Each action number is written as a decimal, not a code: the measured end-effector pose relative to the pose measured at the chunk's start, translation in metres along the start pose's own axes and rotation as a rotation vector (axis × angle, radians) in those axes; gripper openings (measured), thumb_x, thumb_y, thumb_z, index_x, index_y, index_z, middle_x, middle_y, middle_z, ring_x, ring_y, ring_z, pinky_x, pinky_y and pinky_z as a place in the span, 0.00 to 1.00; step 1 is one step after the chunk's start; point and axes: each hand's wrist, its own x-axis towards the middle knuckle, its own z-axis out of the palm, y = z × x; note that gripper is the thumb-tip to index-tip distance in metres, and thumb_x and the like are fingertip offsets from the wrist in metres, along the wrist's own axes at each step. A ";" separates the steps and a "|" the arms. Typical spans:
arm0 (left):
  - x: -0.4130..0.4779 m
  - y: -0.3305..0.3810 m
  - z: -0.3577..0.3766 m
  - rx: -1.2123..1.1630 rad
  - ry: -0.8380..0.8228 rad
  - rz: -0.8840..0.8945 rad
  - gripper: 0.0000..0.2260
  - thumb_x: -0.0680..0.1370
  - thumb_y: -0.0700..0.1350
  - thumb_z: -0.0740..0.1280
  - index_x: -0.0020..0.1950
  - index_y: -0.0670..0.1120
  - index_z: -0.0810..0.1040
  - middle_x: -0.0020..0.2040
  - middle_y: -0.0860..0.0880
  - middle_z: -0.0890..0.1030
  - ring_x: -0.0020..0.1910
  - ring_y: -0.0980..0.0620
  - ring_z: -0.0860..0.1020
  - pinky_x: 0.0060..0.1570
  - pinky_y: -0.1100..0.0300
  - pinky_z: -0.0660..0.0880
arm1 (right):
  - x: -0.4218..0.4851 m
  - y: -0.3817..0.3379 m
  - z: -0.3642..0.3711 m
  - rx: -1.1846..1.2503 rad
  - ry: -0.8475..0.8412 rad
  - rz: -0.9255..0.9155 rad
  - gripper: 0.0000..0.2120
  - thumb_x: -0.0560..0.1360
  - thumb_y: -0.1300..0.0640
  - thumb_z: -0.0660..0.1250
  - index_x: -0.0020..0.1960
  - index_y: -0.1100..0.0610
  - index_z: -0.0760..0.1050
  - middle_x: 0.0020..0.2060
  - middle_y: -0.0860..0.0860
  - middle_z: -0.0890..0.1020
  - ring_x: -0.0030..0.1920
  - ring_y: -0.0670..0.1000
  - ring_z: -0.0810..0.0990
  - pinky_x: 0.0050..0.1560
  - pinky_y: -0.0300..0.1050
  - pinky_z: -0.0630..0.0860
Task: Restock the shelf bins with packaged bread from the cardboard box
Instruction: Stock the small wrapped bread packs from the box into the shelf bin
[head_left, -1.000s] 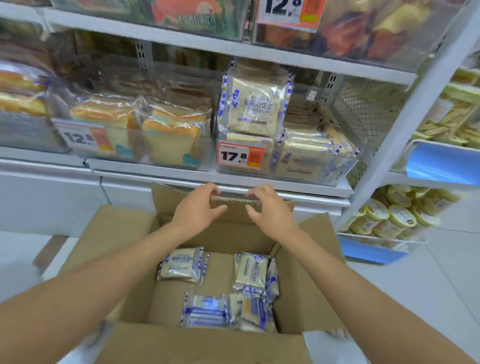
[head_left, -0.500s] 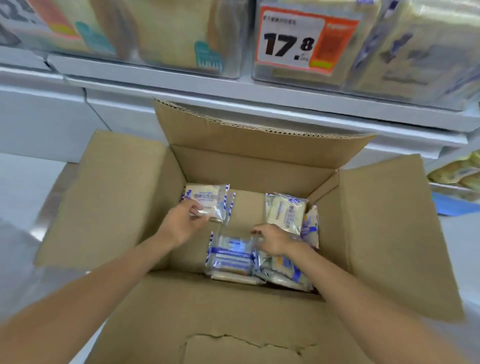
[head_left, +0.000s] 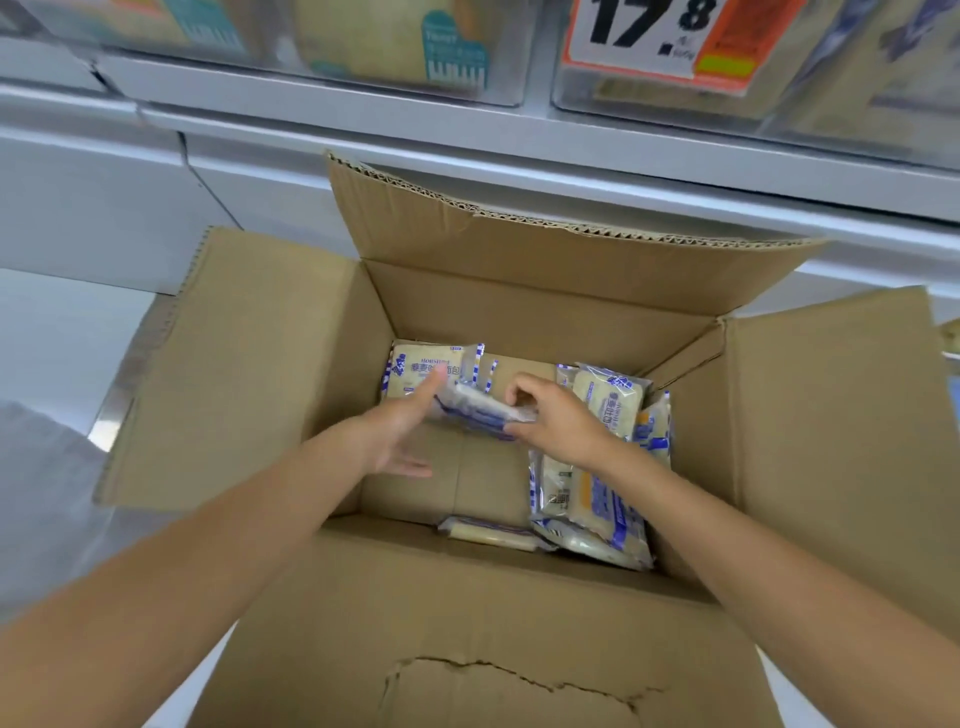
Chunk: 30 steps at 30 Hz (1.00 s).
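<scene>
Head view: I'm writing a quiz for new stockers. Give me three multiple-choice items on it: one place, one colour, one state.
1. Where is the held pack?
A. In a shelf bin
B. Inside the box, between both hands
C. On the floor
2. What colour is the print on the packs?
A. Blue
B. Red
C. Green
3. How are the box's flaps?
A. Taped shut
B. Cut off
C. Folded open

1 B: the right hand pinches one end, with the left hand at the other, within the box walls.
2 A: blue stripes and lettering edge every pack.
3 C: all four flaps spread outward.
</scene>
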 end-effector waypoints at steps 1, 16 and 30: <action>-0.005 0.006 0.003 -0.202 -0.082 -0.074 0.20 0.76 0.55 0.69 0.62 0.48 0.70 0.58 0.42 0.75 0.52 0.41 0.81 0.43 0.50 0.82 | -0.005 -0.009 -0.010 -0.011 -0.033 -0.038 0.10 0.70 0.63 0.73 0.46 0.56 0.74 0.46 0.45 0.77 0.49 0.46 0.75 0.50 0.33 0.68; 0.000 -0.016 -0.009 0.027 0.093 0.301 0.15 0.77 0.33 0.66 0.61 0.44 0.75 0.50 0.42 0.79 0.48 0.49 0.79 0.49 0.59 0.79 | -0.009 0.049 0.008 -0.145 -0.036 0.271 0.23 0.74 0.52 0.73 0.66 0.54 0.73 0.65 0.53 0.74 0.66 0.52 0.71 0.61 0.42 0.68; 0.022 -0.011 -0.012 0.335 -0.024 0.420 0.41 0.70 0.41 0.77 0.77 0.52 0.59 0.72 0.54 0.65 0.69 0.53 0.67 0.71 0.53 0.65 | 0.008 0.000 -0.015 0.439 -0.320 0.477 0.16 0.70 0.57 0.65 0.58 0.55 0.76 0.52 0.52 0.77 0.39 0.48 0.72 0.35 0.39 0.69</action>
